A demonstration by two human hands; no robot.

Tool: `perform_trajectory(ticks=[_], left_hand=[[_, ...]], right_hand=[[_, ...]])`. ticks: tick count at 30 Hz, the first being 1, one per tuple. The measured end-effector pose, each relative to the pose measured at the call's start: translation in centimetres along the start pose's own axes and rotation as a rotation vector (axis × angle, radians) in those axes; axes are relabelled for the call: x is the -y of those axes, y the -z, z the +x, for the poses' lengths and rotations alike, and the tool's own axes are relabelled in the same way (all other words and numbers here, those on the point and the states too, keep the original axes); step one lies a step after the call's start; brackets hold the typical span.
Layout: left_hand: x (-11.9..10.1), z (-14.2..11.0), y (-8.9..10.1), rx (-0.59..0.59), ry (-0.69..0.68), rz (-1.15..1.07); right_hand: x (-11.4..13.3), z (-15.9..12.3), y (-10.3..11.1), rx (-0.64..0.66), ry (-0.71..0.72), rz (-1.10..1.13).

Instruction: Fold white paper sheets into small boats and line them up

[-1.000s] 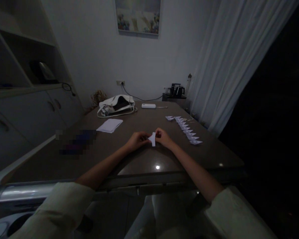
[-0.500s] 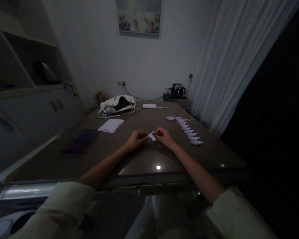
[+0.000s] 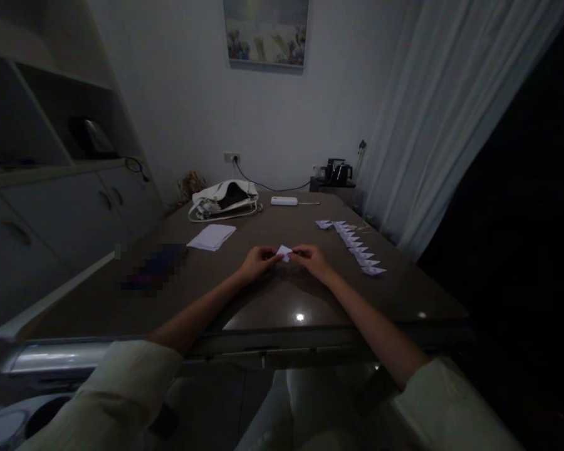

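Note:
Between my two hands is a small folded white paper (image 3: 284, 252), now a diamond shape held just above the table's near half. My left hand (image 3: 258, 263) pinches its left corner between thumb and fingers. On the other side, my right hand (image 3: 311, 260) is closed on the right corner. To the right stands a row of folded paper boats (image 3: 357, 247), lined up from front to back. A stack of white paper sheets (image 3: 211, 237) lies flat to the left.
A white handbag (image 3: 225, 200) sits at the table's back left. Near the far edge lies a white power bank (image 3: 284, 201) with a short cable. A blurred-out dark item (image 3: 153, 268) is on the left. Dark kettles (image 3: 338, 171) stand on a low stand behind.
The folded paper has gone from a wide-ended shape to a compact diamond. Both hands keep hold of it, with the right fingers shifted slightly. The view has drifted a little left.

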State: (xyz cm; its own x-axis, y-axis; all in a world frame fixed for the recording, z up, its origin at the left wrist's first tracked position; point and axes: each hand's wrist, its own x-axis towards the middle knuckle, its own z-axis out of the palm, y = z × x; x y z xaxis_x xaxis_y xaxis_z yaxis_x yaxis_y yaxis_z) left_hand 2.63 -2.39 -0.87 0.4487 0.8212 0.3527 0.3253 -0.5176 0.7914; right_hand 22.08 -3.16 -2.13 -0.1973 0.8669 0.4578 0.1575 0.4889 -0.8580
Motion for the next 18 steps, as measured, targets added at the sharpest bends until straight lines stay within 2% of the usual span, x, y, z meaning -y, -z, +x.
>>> perform_trajectory(ticks=[18], left_hand=[[-0.18, -0.33, -0.32, 0.068, -0.065, 0.123]], right_hand=[[-0.58, 0.13, 0.10, -0.026, 0.034, -0.065]])
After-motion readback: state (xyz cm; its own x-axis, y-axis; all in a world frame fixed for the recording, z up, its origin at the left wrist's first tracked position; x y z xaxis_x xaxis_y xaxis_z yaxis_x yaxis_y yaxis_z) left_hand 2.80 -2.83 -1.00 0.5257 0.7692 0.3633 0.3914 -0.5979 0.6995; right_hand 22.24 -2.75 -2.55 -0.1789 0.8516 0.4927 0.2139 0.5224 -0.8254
